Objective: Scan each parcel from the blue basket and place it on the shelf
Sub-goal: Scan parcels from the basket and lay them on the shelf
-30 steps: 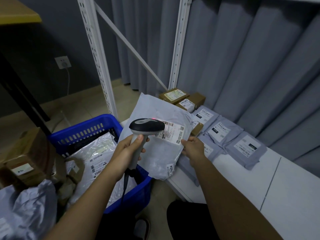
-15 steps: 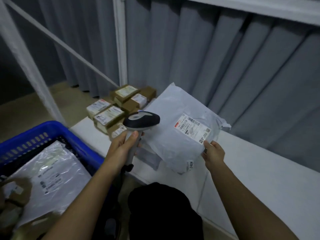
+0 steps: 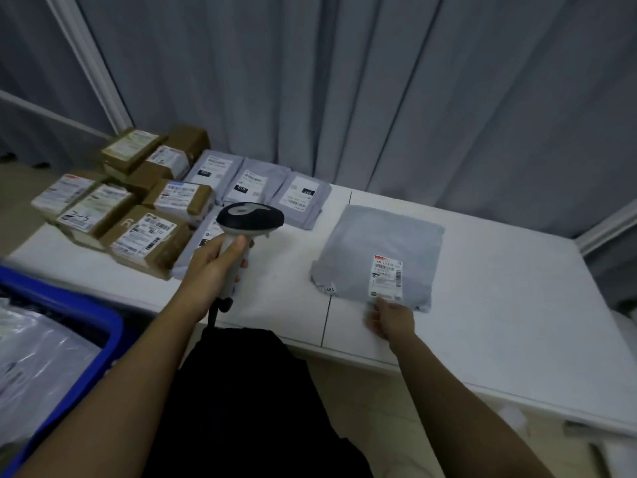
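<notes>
Now the grey parcel (image 3: 379, 250) lies flat on the shelf (image 3: 499, 270), right hand (image 3: 391, 319) blurred at its near edge, grip unclear, left hand (image 3: 213, 267) wrapped round the scanner (image 3: 250, 219); likely soft, light, best pinched at an edge.

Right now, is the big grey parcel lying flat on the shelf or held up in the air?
Lying flat on the white shelf: the grey parcel rests label up, the right hand just at its near edge.
</notes>
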{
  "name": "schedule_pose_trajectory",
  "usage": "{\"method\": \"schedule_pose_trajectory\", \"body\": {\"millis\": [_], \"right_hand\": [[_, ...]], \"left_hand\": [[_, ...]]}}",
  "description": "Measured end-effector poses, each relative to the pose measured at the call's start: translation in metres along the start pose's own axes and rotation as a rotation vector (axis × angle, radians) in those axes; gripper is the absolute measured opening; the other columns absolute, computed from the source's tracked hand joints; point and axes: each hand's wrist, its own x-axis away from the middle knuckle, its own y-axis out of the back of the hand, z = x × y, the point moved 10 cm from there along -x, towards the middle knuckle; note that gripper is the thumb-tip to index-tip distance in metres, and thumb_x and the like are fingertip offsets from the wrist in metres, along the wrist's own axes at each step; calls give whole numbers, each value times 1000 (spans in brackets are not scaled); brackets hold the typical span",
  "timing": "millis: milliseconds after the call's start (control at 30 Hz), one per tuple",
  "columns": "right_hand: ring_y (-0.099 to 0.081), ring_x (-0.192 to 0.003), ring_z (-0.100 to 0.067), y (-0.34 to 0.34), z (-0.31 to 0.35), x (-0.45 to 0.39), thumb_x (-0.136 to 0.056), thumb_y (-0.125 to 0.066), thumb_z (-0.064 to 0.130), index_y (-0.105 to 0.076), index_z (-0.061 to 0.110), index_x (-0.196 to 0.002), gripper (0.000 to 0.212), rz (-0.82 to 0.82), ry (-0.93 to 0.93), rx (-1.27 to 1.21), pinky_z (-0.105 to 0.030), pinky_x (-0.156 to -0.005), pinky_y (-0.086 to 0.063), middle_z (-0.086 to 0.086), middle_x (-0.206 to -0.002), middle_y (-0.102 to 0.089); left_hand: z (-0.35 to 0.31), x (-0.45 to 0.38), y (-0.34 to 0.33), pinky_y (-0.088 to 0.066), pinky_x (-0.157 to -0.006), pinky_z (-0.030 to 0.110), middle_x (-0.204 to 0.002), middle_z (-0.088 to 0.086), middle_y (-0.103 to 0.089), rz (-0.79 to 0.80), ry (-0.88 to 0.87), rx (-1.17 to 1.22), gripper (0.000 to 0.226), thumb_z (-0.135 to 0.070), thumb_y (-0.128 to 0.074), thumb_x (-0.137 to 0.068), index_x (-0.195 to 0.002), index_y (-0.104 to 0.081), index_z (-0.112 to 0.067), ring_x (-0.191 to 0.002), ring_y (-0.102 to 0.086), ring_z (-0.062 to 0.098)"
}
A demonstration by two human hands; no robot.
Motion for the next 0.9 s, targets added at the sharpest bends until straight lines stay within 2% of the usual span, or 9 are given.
{"method": "schedule_pose_trajectory", "body": {"millis": [100, 167, 233, 333, 400, 600, 733, 800, 900], "right_hand": [[-64, -83, -31, 1, 39, 5, -93, -57, 26, -69, 0, -91, 28, -157, 372, 566, -30, -67, -47, -15, -90, -68], [-57, -109, -33, -17, 56, 13, -92, -58, 31, -67, 9, -112, 31, -152, 575, 792, -33, -83, -44, -16, -118, -62], [-36, -134, -35, -45, 38, 3, -95, -47, 49, -46, 22, -140, 52, 31, 570, 1100, -45, -107, -33, -12, -149, -38], [-4, -147, -38, -70, 8, -18, -96, -29, 62, -22, 34, -150, 61, 240, 504, 1334, -58, -115, -10, -5, -162, -6], [0, -147, -39, -77, 13, -33, -95, -29, 62, -22, 34, -148, 60, 255, 530, 1372, -60, -115, -7, -3, -162, -2], [-8, -146, -37, -101, 52, -78, -95, -31, 62, -22, 34, -146, 59, 239, 513, 1475, -56, -115, -10, 0, -161, -8], [-15, -143, -36, -119, 76, -74, -98, -32, 53, -32, 24, -143, 54, 148, 627, 1514, -58, -113, -16, -6, -157, -17], [-24, -141, -36, -132, 84, -48, -97, -34, 43, -42, 16, -139, 51, 141, 746, 1307, -54, -111, -23, -12, -155, -26], [-44, -129, -38, -159, 95, 20, -89, -47, 28, -63, 9, -123, 41, 297, 997, 823, -44, -108, -31, -21, -138, -49]], "left_hand": [[2, -5, 1, -48, -62, 27, -102, 9, -64, -18, 11, 6, 18, -30, -49, -98, -93, -66, -25, -79, -58, 17], [6, -9, 1, -49, -64, 29, -105, 10, -65, -18, 24, 9, 18, -31, -49, -98, -94, -66, -26, -83, -59, 19], [10, -13, 2, -49, -65, 30, -108, 14, -66, -17, 39, 13, 18, -33, -50, -97, -97, -66, -25, -85, -60, 23], [16, -18, 3, -48, -67, 31, -110, 13, -66, -20, 46, 23, 21, -33, -50, -97, -104, -66, -21, -89, -61, 23], [21, -20, 2, -48, -67, 31, -110, 12, -67, -17, 58, 32, 24, -34, -51, -96, -107, -66, -19, -89, -61, 22], [22, -22, 9, -51, -62, 32, -107, 15, -67, -20, 41, 53, 24, -36, -56, -93, -106, -67, -18, -83, -63, 20], [21, -20, 17, -48, -67, 28, -105, 1, -68, -19, 31, 20, 44, -59, -58, -78, -105, -67, -27, -84, -65, 13], [18, -18, 20, -46, -68, 27, -103, 4, -67, -42, 28, 33, 26, -48, -56, -89, -103, -66, -28, -85, -63, 15], [8, -14, 26, -48, -70, 30, -101, 4, -67, -71, 5, 42, 18, -46, -56, -90, -98, -65, -33, -88, -63, 18]]}}
